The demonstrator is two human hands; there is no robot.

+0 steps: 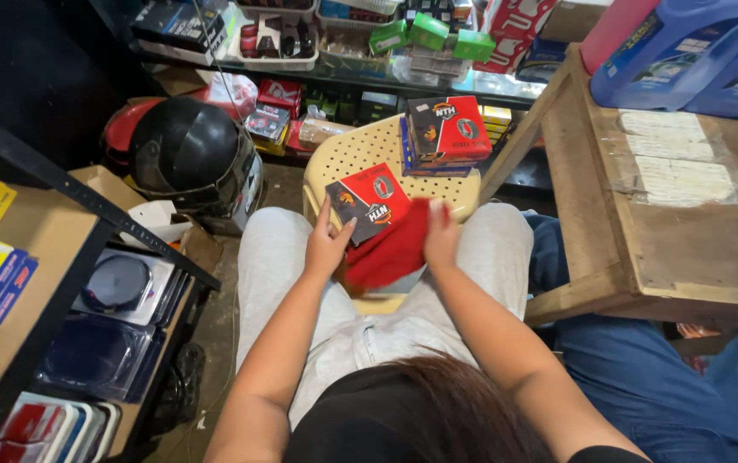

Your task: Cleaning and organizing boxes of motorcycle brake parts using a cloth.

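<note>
My left hand [326, 244] grips the near left corner of a flat red and black box [367, 200], holding it tilted over my knees. My right hand [441, 236] presses a red cloth [390, 253] against the box's right side; the cloth hangs down between my legs. Just beyond, a cream perforated plastic stool [360, 153] carries a stack of similar red and black boxes [446, 133]. My light grey trousers fill the middle of the view.
A black helmet [189, 159] sits on the floor to the left. A dark metal shelf frame [86, 201] with packaged goods stands at the left. A wooden table [643, 249] with blue jugs [695, 56] is right, someone's blue jeans [643, 377] beside it. Shelves of boxes line the back.
</note>
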